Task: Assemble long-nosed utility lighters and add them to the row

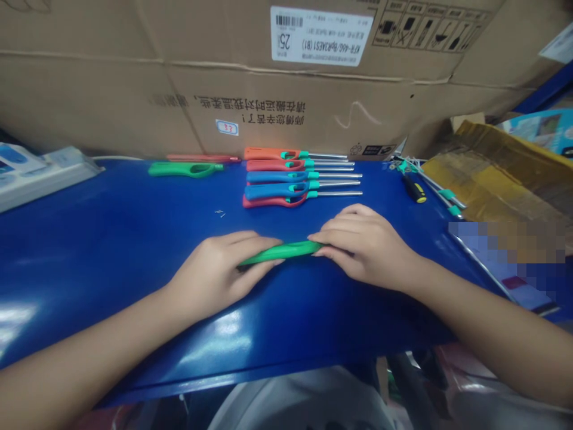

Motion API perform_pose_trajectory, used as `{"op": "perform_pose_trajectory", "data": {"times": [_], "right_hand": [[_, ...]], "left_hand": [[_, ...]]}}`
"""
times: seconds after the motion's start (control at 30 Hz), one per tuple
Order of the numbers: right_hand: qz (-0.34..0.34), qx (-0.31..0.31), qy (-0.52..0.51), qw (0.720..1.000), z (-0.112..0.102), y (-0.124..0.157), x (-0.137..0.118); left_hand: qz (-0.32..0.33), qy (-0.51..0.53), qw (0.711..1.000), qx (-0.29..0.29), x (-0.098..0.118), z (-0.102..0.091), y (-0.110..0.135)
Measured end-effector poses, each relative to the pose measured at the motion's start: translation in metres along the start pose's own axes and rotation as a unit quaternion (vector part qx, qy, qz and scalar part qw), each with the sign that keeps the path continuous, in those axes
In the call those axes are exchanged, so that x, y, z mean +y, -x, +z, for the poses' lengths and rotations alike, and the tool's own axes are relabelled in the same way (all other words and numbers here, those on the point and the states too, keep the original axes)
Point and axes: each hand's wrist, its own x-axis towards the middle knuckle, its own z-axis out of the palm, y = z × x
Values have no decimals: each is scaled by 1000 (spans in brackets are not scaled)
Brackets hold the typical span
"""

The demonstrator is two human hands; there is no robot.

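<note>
One green casing (298,249) sits at frame centre, its left end gripped by the left hand (215,266), its right tip pinched by the right hand (371,248); uneven pressure could make it slip. Lighters (271,191) at upper centre limit reach; the blue table (111,251) offers room leftward, its edge at lower centre.

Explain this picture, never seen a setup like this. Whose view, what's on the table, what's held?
No robot here: these are a person's bare hands, seen by a camera worn on that person's head, looking forward and down. There is just this one view. The left hand and right hand grip opposite ends of a green lighter handle with their fingers. Beyond them on the blue table lie several long-nosed lighters, metal tubes pointing right. Left of those are a loose green handle and a red one. A cardboard box stands behind.
</note>
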Motion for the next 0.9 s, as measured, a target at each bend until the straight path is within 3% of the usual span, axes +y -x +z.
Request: {"op": "perform_pose_trajectory", "data": {"times": [0.1, 0.37, 0.57, 0.77, 0.9], "right_hand": [[15, -32, 1, 999, -4, -2, 6], [59, -108, 141, 982, -31, 2, 35], [86, -157, 130, 975, -37, 7, 52], [25, -110, 86, 990, -23, 4, 42], [-33, -24, 86, 995, -4, 3, 28]], "left_hand": [[-23, 29, 999, -6, -1, -1, -1], [-68, 40, 997, 11, -5, -5, -6], [-61, 34, 997, 32, -7, -4, -5], [-53, 32, 998, 19, -8, -1, -4], [-37, 37, 999, 10, -8, 1, -2]]}}
